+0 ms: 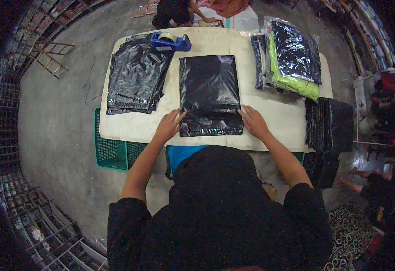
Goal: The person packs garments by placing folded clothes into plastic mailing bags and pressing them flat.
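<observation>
A black plastic mailing bag [209,86] lies flat on the pale table [133,127] before me, its flap end towards my body. My left hand [169,123] holds the bag's left edge near the flap, fingertips at the plastic. At the opposite edge, level with it, my right hand [254,122] has its fingers on the bag's side. What the bag contains is hidden. To its left is a loose stack of similar black plastic bags [136,74]. A blue tape dispenser [171,42] with a roll of tape overlaps that stack's far corner.
Clear-wrapped folded garments [294,57], dark and lime green, are piled at the far right. A stack of black packages [329,125] stands against the table's right end. Green plastic crates [111,154] sit below the left. Another person's hand [212,20] is beyond the far edge.
</observation>
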`<state>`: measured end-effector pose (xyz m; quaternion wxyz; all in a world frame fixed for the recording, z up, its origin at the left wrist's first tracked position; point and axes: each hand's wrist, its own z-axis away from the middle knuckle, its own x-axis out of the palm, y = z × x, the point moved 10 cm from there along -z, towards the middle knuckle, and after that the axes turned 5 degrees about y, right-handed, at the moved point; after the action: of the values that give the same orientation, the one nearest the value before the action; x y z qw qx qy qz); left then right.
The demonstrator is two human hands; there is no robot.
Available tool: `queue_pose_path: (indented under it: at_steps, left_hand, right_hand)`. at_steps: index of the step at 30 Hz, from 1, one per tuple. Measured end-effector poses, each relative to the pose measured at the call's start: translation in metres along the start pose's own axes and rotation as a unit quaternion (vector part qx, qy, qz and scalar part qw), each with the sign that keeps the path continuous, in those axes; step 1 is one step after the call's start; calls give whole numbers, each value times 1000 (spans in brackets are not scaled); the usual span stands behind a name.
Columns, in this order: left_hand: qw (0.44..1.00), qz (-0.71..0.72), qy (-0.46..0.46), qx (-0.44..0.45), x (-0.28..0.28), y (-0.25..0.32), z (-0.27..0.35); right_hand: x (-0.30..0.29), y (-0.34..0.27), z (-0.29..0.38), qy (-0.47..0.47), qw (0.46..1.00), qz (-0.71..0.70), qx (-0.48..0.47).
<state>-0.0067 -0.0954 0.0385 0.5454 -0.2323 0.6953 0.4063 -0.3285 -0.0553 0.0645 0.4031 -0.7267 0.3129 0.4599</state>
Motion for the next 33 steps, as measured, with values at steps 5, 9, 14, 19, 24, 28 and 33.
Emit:
queue_pose_path:
  at_steps: [5,9,14,19,24,28,33]
  left_hand:
    - [979,-120,-34,161,30,14,-3]
    - [988,-89,-47,115,34,8,-6]
    - [976,85,-146,-138,19,-7,19]
    - [992,66,-25,-106,31,-3,63]
    - [943,191,41,-271,19,-2,56]
    - [926,158,93,-330,24,-14,68]
    - [927,104,90,-350,35,-25,62]
  right_hand:
    - [27,-17,-16,-89,989,62,-103]
    - [60,6,-1,-146,987,-7,-73]
    - [42,4,10,-162,973,-143,75]
    - [34,-18,31,-125,960,-195,158]
    - [36,-16,48,11,967,-159,198]
    - [54,-8,40,-63,935,-183,297]
    - [68,2,24,-14,952,-105,286]
